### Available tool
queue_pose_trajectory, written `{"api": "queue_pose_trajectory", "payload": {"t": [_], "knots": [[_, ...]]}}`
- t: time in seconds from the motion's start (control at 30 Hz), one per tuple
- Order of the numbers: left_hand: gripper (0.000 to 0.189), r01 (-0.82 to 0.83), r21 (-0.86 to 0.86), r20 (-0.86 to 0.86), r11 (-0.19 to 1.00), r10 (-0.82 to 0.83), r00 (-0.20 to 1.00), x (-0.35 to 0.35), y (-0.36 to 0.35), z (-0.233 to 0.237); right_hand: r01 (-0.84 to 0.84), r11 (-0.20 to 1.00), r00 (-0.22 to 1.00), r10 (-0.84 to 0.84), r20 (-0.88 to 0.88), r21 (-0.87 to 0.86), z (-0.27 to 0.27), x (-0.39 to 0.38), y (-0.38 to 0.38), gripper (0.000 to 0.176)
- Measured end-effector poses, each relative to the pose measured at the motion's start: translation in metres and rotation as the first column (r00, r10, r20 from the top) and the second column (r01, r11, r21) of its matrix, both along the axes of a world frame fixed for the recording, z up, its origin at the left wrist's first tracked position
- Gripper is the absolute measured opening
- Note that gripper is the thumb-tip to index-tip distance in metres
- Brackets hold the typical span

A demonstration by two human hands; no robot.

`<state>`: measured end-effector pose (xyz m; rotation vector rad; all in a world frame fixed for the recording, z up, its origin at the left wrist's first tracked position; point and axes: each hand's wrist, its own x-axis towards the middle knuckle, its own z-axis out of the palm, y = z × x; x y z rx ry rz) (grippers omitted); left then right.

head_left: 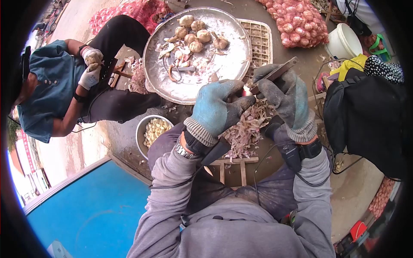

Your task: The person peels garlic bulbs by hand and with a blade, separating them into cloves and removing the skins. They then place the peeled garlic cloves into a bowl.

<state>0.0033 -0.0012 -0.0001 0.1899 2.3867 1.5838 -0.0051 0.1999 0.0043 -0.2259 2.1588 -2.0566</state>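
My left hand (220,105), in a blue and dark glove, pinches a small garlic clove (246,91), mostly hidden by the fingers. My right hand (286,94), gloved alike, is closed around a metal-bladed knife (279,72) whose near end meets the clove. Both hands are close together, just in front of a large round metal tray (150,81). On the tray lie several whole garlic bulbs (195,46), loose skins and a pair of scissors (183,69). Below the hands is a heap of garlic peels (245,133).
A bowl of peeled cloves (155,131) stands left of my knee. A co-worker (56,86) in white gloves sits at the left. Red net sacks of garlic (297,21), a white bucket (344,41), a black bag (365,116) and a blue board (94,210) surround me.
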Motion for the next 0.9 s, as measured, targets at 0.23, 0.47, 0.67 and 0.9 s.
{"api": "queue_pose_trajectory", "payload": {"t": [0.23,0.47,0.67,0.9], "knots": [[0.027,0.046,-0.012,-0.079,0.999,-0.047,0.996,0.000,-0.002,-0.002,0.034,0.998,0.999,-0.034,0.001,0.047,0.002,0.001,-0.001,0.026],[0.026,0.052,0.027,-0.036,0.998,-0.051,0.998,0.000,-0.002,0.003,0.045,0.997,0.991,-0.035,0.129,-0.068,-0.002,-0.003,0.003,0.033],[0.027,0.007,0.223,0.055,0.975,-0.019,0.998,0.001,-0.001,-0.010,0.091,0.956,0.962,-0.012,0.274,-0.277,-0.010,-0.005,0.006,0.038],[0.026,0.024,0.112,0.072,0.993,-0.032,0.997,-0.003,0.003,0.006,0.117,0.961,0.968,-0.054,0.244,-0.251,-0.004,-0.004,0.006,0.038]]}}
